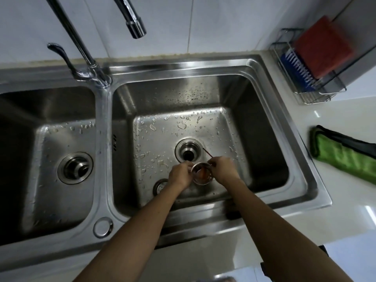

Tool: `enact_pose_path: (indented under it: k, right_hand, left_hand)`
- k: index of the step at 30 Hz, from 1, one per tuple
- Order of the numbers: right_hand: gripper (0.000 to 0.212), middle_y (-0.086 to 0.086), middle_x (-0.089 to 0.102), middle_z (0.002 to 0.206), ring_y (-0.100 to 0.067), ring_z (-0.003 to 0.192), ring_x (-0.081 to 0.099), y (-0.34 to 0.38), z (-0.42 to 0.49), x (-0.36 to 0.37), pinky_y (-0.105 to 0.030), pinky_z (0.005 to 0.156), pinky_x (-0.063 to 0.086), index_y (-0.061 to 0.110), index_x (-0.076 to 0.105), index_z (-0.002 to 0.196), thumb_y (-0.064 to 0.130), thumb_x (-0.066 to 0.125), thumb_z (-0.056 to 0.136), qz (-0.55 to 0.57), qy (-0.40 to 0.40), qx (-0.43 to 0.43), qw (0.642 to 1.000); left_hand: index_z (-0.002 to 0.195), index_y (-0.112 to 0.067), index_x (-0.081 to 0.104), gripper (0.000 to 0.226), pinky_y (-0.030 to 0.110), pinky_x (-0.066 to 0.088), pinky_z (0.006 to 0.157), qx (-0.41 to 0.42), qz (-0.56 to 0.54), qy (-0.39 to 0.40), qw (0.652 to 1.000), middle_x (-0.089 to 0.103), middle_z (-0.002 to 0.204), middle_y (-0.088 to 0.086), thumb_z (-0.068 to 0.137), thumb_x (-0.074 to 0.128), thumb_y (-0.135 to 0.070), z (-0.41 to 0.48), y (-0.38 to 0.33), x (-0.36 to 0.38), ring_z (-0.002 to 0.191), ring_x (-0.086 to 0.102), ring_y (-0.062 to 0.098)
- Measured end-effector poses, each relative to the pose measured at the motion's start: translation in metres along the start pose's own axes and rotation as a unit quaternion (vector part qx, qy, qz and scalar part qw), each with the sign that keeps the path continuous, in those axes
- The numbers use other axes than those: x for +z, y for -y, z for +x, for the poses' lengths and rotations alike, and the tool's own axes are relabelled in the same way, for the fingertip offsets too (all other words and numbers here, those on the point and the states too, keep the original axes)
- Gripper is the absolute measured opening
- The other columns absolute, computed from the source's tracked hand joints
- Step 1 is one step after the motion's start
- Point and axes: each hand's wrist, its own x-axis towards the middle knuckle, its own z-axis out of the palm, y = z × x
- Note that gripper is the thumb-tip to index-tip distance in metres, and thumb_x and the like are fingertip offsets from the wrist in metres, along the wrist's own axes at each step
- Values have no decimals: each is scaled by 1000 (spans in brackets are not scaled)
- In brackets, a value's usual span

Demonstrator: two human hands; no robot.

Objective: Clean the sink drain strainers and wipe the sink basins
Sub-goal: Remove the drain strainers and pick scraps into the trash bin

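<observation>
Low over the right basin (pixel 264 123), my left hand (pixel 180 175) grips a small steel strainer cup (pixel 201 173) by its rim. My right hand (pixel 223 168) holds a thin brown stick (pixel 208 153) whose lower end reaches into the cup, where orange-brown residue shows. The right basin's drain (pixel 188 150) is open, with no strainer in it. A round steel piece (pixel 160 185) lies on the basin floor, partly hidden by my left wrist. In the left basin (pixel 46 200), the drain (pixel 75 168) has its strainer seated.
The tap (pixel 89 64) stands between the basins, its spout (pixel 135 27) over the right one. A folded green cloth (pixel 343 155) lies on the white counter at right. Behind it a wire rack (pixel 301 92) holds a red sponge (pixel 323 47) and blue brush (pixel 295 70). Water drops dot both floors.
</observation>
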Motion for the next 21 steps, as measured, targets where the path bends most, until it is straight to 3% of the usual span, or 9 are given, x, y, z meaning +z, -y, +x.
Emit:
enact_pose_path:
  k: [5, 10, 12, 16, 21]
  right_hand:
    - [19, -11, 74, 96, -28, 80, 70, 9, -16, -42, -42, 81, 58, 12, 73, 105, 14, 59, 92, 141, -70, -41, 987]
    - [18, -10, 72, 97, -20, 81, 67, 6, -58, -92, -33, 79, 57, 9, 72, 103, 14, 59, 92, 133, -176, -94, 971]
    - [17, -11, 71, 98, -23, 87, 67, -5, -78, -117, -37, 83, 55, 11, 72, 101, 17, 60, 91, 137, -219, -105, 960]
    - [21, -15, 72, 101, -30, 94, 66, -48, -135, -177, -33, 82, 49, 8, 72, 106, 15, 60, 90, 143, -300, -95, 939]
    - [21, -15, 72, 103, -29, 94, 65, -122, -203, -230, -30, 83, 46, 7, 73, 106, 15, 61, 90, 177, -389, -78, 901]
  left_hand:
    - [114, -14, 64, 26, 19, 45, 77, 57, -113, -92, 988, 69, 108, 3, 91, 60, -26, -23, -30, -33, 90, 62, 13]
    - [107, -16, 61, 23, 27, 52, 82, 91, -162, -129, 974, 68, 99, -3, 86, 67, -25, -53, -92, -30, 87, 62, 11]
    - [103, -14, 63, 21, 26, 51, 80, 113, -180, -156, 965, 69, 95, -1, 83, 70, -19, -66, -118, -24, 85, 62, 13]
    - [87, -29, 66, 14, 44, 57, 82, 175, -278, -126, 936, 70, 86, 2, 82, 71, -17, -97, -173, 1, 86, 69, 26]
    - [88, -23, 62, 13, 35, 56, 75, 267, -359, -81, 890, 67, 87, 6, 91, 60, -10, -147, -246, 49, 79, 64, 18]
